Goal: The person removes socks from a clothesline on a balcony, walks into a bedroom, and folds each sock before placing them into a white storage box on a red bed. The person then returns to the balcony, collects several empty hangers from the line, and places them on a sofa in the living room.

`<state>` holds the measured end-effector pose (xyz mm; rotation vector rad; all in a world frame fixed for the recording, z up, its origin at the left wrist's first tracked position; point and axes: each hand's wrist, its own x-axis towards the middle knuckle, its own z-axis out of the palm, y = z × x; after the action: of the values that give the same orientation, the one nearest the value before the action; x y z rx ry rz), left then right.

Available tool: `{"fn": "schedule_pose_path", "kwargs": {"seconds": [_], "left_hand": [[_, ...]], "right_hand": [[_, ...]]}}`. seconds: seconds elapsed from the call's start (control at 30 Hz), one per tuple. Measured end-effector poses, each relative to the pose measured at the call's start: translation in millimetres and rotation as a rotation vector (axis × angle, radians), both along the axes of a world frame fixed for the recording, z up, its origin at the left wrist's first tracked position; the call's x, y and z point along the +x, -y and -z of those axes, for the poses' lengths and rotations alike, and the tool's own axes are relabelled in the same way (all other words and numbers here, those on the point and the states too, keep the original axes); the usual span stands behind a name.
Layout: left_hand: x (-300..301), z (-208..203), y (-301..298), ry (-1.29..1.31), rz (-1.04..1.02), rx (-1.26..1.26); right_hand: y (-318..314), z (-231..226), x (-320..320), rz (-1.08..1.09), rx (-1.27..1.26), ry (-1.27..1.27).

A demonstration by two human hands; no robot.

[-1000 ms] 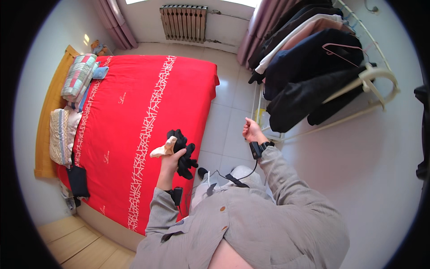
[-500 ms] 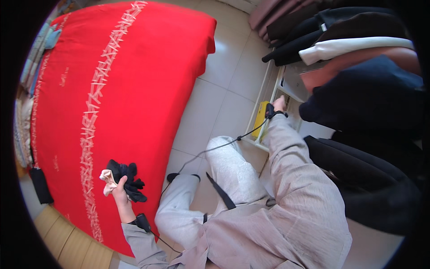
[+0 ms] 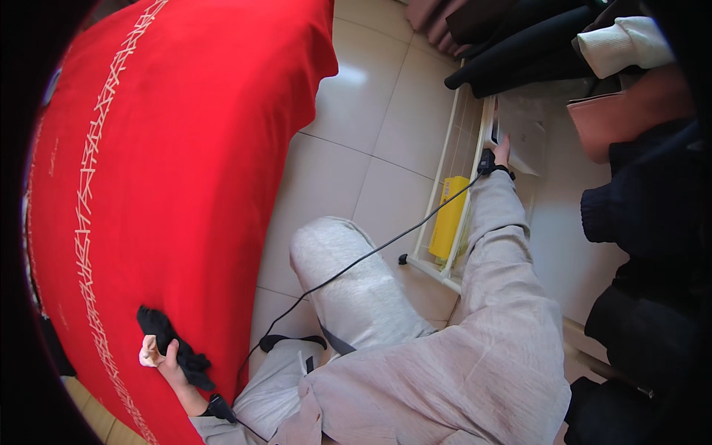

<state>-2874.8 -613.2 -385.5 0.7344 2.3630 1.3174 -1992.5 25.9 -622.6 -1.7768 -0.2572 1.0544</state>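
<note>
Over the edge of the red bedspread [image 3: 200,170], my left hand [image 3: 172,368] is closed round a bundle of small crumpled cloth pieces, sock-like in size. One part is black cloth [image 3: 176,340], the other cream cloth [image 3: 151,351]. My right arm stretches out to a low cream-coloured metal rack. There my right hand [image 3: 502,150] is at a whitish, see-through plastic box or bag [image 3: 528,141]. Most of its fingers are hidden, so its grip does not show. A yellow box [image 3: 449,216] lies in the rack's lower part, near that wrist.
Hanging garments crowd the right side, among them a white sleeve [image 3: 624,47], a pink piece [image 3: 630,111] and dark navy clothing [image 3: 656,196]. A black cable [image 3: 356,261] runs between my wrists across my bent knee [image 3: 345,263]. Pale floor tiles [image 3: 348,126] separate bed and rack.
My right hand has reached farther along the rack to the plastic box or bag. My left hand, still holding the cloth bundle, appears lower and farther left. The whole view has shifted.
</note>
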Motion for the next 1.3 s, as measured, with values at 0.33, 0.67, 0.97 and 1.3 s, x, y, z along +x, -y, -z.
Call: {"fn": "schedule_pose_path", "kwargs": {"seconds": [0.33,0.67,0.97,1.3], "left_hand": [[-5.7,-0.7,4.2,-0.064,0.040,-0.026],[-2.1,-3.3,11.8,-0.063,0.010,0.036],[8.6,17.4,-2.4,-0.040,0.046,0.152],[14.7,-36.3,-16.0,-0.238,0.113,0.243]], "right_hand": [[15.5,-40.5,-2.5,-0.012,0.000,-0.367],[27.8,-15.5,32.1,0.043,0.096,-0.282],[101.4,-58.6,-96.6,0.576,0.309,-0.274],[234.6,-166.3,-289.1,0.053,0.390,-0.324]]}}
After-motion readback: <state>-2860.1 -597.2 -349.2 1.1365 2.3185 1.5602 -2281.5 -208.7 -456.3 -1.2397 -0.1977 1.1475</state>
